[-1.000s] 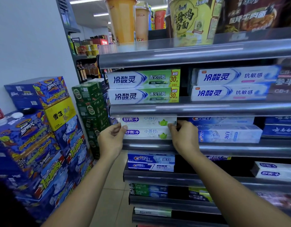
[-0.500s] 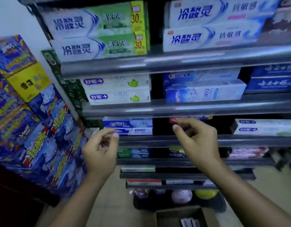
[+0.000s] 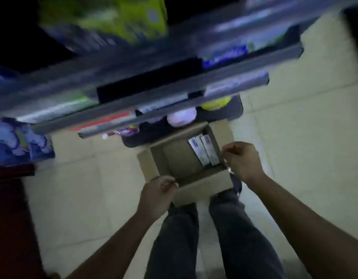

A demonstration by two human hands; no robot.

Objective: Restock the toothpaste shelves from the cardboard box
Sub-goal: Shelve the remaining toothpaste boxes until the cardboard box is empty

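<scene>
Brown cardboard box (image 3: 196, 191) is set open on the tiled floor (image 3: 295, 137), judged mostly emptied. Two pale toothpaste cartons (image 3: 204, 153) are left against its right wall. Left hand (image 3: 158, 194) is curled at the near corner, grip unclear. Right hand (image 3: 241, 160) is loosely curled over the rim, nothing held.

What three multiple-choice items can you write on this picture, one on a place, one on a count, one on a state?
1. Where does the cardboard box stand?
A) on a shelf
B) on the floor before the shelves
C) on a chair

2. How many toothpaste cartons show inside it?
A) two
B) six
C) none

3. How is the box's top?
A) taped shut
B) covered by a cloth
C) open

Answers: 1 B, the floor shows all around it; 2 A, two lie side by side by its right wall; 3 C, its inside shows.
</scene>
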